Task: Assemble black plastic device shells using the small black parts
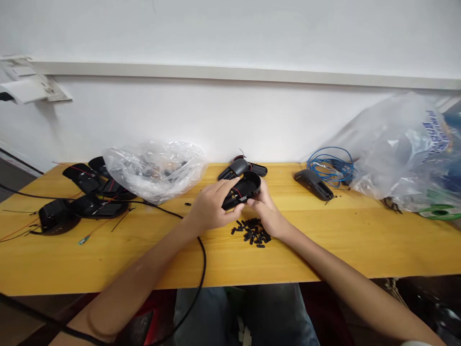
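Between my two hands is a black plastic housing (251, 183), its hollow side facing me and a thin red wire inside. My left hand (212, 204) is closed around its left end. At the right end, my right hand (267, 209) grips it, with the fingers partly hidden behind the rim. Small black plastic pieces (254, 231) lie in a loose pile on the table just below the hands. Behind the housing sit more black housings (238, 168), one with a thin wire sticking up.
Black housings with wires (97, 206) crowd the wooden table's (144, 269) left side, near a clear plastic bag (154, 168). A black cable (204, 259) loops past my left forearm. To the right are another housing (314, 184), blue cable (329, 166) and a large plastic bag (396, 154).
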The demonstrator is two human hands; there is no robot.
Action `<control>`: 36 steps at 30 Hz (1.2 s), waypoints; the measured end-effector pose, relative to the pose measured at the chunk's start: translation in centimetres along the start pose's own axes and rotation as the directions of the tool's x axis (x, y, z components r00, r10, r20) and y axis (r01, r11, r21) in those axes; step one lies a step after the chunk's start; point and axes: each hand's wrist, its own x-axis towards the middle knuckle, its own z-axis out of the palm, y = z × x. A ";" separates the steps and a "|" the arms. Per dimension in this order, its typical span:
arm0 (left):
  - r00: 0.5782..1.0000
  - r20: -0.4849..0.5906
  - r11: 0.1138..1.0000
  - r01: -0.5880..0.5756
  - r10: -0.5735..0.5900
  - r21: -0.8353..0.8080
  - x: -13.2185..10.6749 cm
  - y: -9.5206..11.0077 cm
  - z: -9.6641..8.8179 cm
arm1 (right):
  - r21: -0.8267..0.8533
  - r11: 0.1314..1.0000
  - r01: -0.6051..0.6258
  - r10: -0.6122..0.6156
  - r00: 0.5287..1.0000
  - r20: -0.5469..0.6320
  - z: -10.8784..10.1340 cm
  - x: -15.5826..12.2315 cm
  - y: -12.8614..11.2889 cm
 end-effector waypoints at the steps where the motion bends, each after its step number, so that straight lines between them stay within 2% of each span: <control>1: 0.999 0.014 0.998 0.042 -0.042 -0.041 0.0 0.2 0.1 | -0.042 0.998 0.037 -0.037 0.999 0.005 -0.1 0.0 0.0; 3: 0.994 0.053 0.992 0.096 -0.092 -0.083 -0.1 0.4 0.2 | -0.124 0.987 0.101 -0.101 0.995 0.003 -0.3 0.0 0.0; 5: 0.992 0.102 0.995 0.083 -0.077 -0.061 -0.2 0.5 0.4 | -0.166 0.978 0.123 -0.128 0.992 -0.021 0.0 0.0 0.1; 8: 0.985 0.170 0.999 -0.018 0.022 -0.029 -0.3 0.3 0.7 | -0.070 0.997 0.041 -0.047 0.995 -0.093 0.6 0.5 0.3; 10: 0.979 0.193 0.997 -0.056 0.064 -0.049 -0.4 0.0 0.9 | 0.014 1.000 -0.021 0.023 0.985 -0.170 0.1 1.4 0.0; 13: 0.983 0.182 0.999 0.005 0.002 -0.038 -0.3 -0.8 1.0 | -0.038 0.999 -0.021 0.008 0.949 -0.315 -3.4 3.0 -1.4; 15: 0.983 0.146 0.993 0.105 -0.111 0.048 -0.2 -1.7 1.0 | -0.247 0.969 0.000 -0.093 0.927 -0.364 -7.4 3.7 -2.8; 17: 0.968 0.108 0.963 0.207 -0.227 0.170 -0.1 -3.0 1.2 | -0.531 0.846 -0.039 -0.205 0.897 -0.393 -11.8 3.8 -4.0; 20: 0.923 0.122 0.899 0.314 -0.364 0.307 -0.1 -4.8 1.4 | -0.811 0.524 -0.261 -0.206 0.885 -0.418 -16.5 3.0 -4.5; 23: 0.875 0.215 0.874 0.349 -0.433 0.338 0.2 -5.7 1.5 | -0.904 0.206 -0.374 -0.089 0.913 -0.398 -18.1 2.3 -3.5; 25: 0.871 0.253 0.882 0.331 -0.422 0.335 0.3 -5.7 1.5 | -0.914 0.087 -0.397 -0.009 0.917 -0.399 -18.2 2.3 -2.6; 28: 0.883 0.260 0.896 0.301 -0.392 0.327 0.3 -5.5 1.4 | -0.898 0.033 -0.438 0.075 0.897 -0.435 -18.3 2.6 -1.7; 32: 0.858 0.290 0.891 0.336 -0.424 0.305 0.1 -5.5 1.4 | -0.898 -0.001 -0.441 0.144 0.888 -0.436 -18.2 2.4 -1.2; 36: 0.858 0.292 0.893 0.338 -0.422 0.296 0.0 -5.5 1.4 | -0.907 -0.034 -0.420 0.198 0.887 -0.418 -17.5 1.7 -0.7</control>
